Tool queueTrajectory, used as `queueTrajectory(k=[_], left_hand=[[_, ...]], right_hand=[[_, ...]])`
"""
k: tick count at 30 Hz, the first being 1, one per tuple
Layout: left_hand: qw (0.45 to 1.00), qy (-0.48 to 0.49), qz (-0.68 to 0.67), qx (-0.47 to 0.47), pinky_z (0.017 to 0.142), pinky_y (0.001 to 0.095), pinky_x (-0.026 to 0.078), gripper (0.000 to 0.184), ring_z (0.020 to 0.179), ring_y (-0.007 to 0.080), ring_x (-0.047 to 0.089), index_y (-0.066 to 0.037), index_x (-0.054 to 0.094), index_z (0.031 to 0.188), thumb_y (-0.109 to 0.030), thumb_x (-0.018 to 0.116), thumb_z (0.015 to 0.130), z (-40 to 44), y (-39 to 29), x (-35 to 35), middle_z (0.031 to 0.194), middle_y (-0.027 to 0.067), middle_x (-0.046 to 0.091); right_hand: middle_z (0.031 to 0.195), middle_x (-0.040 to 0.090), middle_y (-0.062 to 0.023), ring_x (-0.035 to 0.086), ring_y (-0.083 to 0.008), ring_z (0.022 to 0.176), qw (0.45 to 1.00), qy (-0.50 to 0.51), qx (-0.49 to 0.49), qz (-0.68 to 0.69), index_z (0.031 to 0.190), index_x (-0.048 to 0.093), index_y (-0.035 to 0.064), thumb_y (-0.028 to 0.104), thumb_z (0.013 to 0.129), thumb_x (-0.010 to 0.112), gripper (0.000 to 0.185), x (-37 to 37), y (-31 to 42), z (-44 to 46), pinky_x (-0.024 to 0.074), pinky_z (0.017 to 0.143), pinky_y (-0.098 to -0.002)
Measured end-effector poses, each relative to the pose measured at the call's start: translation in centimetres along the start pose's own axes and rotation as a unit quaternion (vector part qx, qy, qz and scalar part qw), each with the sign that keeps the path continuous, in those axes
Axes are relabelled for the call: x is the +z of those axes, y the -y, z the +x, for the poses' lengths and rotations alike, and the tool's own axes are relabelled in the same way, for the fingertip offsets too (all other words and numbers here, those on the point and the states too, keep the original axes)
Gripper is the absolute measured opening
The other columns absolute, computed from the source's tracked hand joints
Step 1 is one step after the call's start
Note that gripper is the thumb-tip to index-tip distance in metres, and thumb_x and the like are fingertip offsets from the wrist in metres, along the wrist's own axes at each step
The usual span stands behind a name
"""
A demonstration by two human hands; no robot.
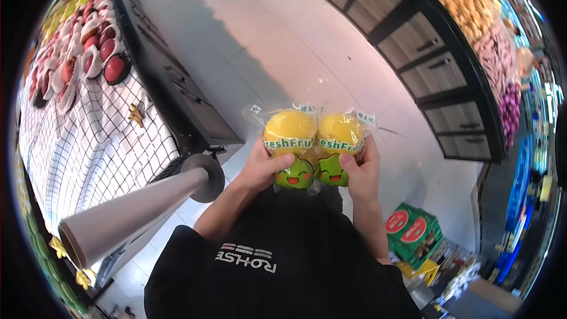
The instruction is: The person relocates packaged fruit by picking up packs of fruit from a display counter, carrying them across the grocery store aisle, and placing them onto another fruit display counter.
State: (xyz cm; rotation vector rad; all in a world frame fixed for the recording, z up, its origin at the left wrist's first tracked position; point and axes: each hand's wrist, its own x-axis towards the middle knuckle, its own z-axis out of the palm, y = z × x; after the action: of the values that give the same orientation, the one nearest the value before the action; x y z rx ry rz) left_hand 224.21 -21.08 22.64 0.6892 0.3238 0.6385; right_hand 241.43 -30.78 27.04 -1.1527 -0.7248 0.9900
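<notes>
Two clear plastic bags of yellow fruit are held side by side in front of my chest, touching each other. My left hand grips the left bag of fruit, thumb across its front. My right hand is closed round the right bag of fruit, its thumb pressed on the front. Both bags carry green "FreshFruit" lettering and a green smiling cartoon face low down. The yellow fruit shows through the upper part; its exact kind is unclear. Most of my fingers are hidden behind the bags.
At the left, a display stand bears red fruit in foam nets. A large plastic-film roll juts out beside my left arm. Dark drawer cabinets with produce line the right. Green boxes stand at lower right.
</notes>
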Motion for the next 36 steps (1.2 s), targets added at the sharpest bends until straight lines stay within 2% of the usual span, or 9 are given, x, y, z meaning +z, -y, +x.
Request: queueTrajectory(k=[6, 12, 16, 19, 22, 24, 27, 31, 36], left_hand=[[0.994, -0.094, -0.004, 0.063, 0.096, 0.0358, 0.044, 0.064, 0.111, 0.0202, 0.056, 0.000, 0.043, 0.130, -0.023, 0.075, 0.079, 3.1, -1.8, -2.1, 0.121, 0.0104, 0.057], [0.974, -0.209, -0.009, 0.088, 0.093, 0.0344, 0.047, 0.055, 0.110, 0.0194, 0.057, -0.001, 0.044, 0.129, -0.022, 0.069, 0.085, 8.4, -3.1, -3.6, 0.121, 0.0102, 0.057], [0.967, -0.228, 0.024, 0.107, 0.092, 0.0352, 0.048, 0.046, 0.108, 0.0196, 0.057, -0.001, 0.044, 0.129, -0.020, 0.061, 0.091, 15.2, -4.4, -3.7, 0.119, 0.0108, 0.057], [0.953, -0.276, -0.020, 0.122, 0.090, 0.0342, 0.049, 0.043, 0.107, 0.0191, 0.057, 0.000, 0.045, 0.127, -0.022, 0.059, 0.093, 20.3, -6.2, -2.9, 0.117, 0.0108, 0.058], [0.937, -0.319, 0.004, 0.144, 0.086, 0.0325, 0.051, 0.041, 0.102, 0.0171, 0.059, 0.002, 0.047, 0.124, -0.025, 0.057, 0.094, 24.6, -7.8, -2.8, 0.113, 0.0105, 0.059], [0.916, -0.375, 0.014, 0.144, 0.082, 0.0304, 0.052, 0.042, 0.095, 0.0153, 0.062, 0.005, 0.050, 0.119, -0.028, 0.057, 0.094, 26.4, -8.4, -2.9, 0.106, 0.0104, 0.062], [0.896, -0.420, 0.026, 0.141, 0.080, 0.0289, 0.052, 0.042, 0.091, 0.0147, 0.063, 0.006, 0.053, 0.116, -0.030, 0.057, 0.094, 27.6, -8.9, -4.3, 0.102, 0.0106, 0.064], [0.841, -0.527, 0.020, 0.122, 0.078, 0.0282, 0.052, 0.043, 0.090, 0.0132, 0.062, 0.007, 0.054, 0.115, -0.030, 0.058, 0.093, 28.9, -10.2, -6.0, 0.101, 0.0103, 0.064], [0.833, -0.527, -0.030, 0.168, 0.077, 0.0277, 0.052, 0.038, 0.088, 0.0138, 0.063, 0.007, 0.055, 0.114, -0.025, 0.058, 0.093, 30.8, -12.7, -10.7, 0.101, 0.0100, 0.064]], right_hand=[[0.119, 0.057, -0.0093, 0.054, -0.0160, 0.109, 0.995, 0.095, 0.031, 0.015, 0.129, 0.041, -0.0041, 0.011, 0.083, 0.071, 0.057, 0.8, -1.6, 8.7, 0.0423, 0.095, -0.0297], [0.116, 0.058, -0.0092, 0.055, -0.0150, 0.107, 0.974, 0.177, 0.142, 0.025, 0.127, 0.045, -0.0042, 0.011, 0.086, 0.067, 0.049, 0.3, -3.9, 19.1, 0.0435, 0.092, -0.0283], [0.114, 0.059, -0.0084, 0.057, -0.0137, 0.104, 0.962, 0.182, 0.199, 0.046, 0.127, 0.048, -0.0026, 0.012, 0.092, 0.059, 0.040, -0.4, -3.9, 27.7, 0.0461, 0.089, -0.0274], [0.113, 0.060, -0.0080, 0.058, -0.0133, 0.101, 0.945, 0.224, 0.236, 0.044, 0.127, 0.048, -0.0023, 0.016, 0.095, 0.055, 0.037, -1.1, -3.2, 34.0, 0.0472, 0.088, -0.0270], [0.106, 0.062, -0.0087, 0.062, -0.0146, 0.093, 0.944, 0.253, 0.209, 0.013, 0.118, 0.053, -0.0013, 0.025, 0.099, 0.048, 0.033, -0.6, -2.6, 39.3, 0.0505, 0.081, -0.0282], [0.108, 0.062, -0.0079, 0.060, -0.0132, 0.096, 0.924, 0.283, 0.258, 0.011, 0.121, 0.052, -0.0014, 0.024, 0.098, 0.049, 0.034, 0.0, -2.3, 42.1, 0.0495, 0.082, -0.0273], [0.109, 0.061, -0.0080, 0.059, -0.0130, 0.097, 0.897, 0.319, 0.306, 0.018, 0.122, 0.051, -0.0008, 0.024, 0.098, 0.049, 0.034, 1.3, -3.3, 45.3, 0.0493, 0.082, -0.0274], [0.109, 0.061, -0.0088, 0.059, -0.0139, 0.097, 0.851, 0.352, 0.389, 0.014, 0.122, 0.051, 0.0001, 0.026, 0.098, 0.048, 0.035, 4.2, -5.0, 48.9, 0.0494, 0.083, -0.0284], [0.114, 0.058, -0.0100, 0.058, -0.0154, 0.100, 0.839, 0.383, 0.387, -0.017, 0.126, 0.045, -0.0016, 0.020, 0.095, 0.055, 0.039, 8.6, -6.7, 53.5, 0.0491, 0.085, -0.0294]])
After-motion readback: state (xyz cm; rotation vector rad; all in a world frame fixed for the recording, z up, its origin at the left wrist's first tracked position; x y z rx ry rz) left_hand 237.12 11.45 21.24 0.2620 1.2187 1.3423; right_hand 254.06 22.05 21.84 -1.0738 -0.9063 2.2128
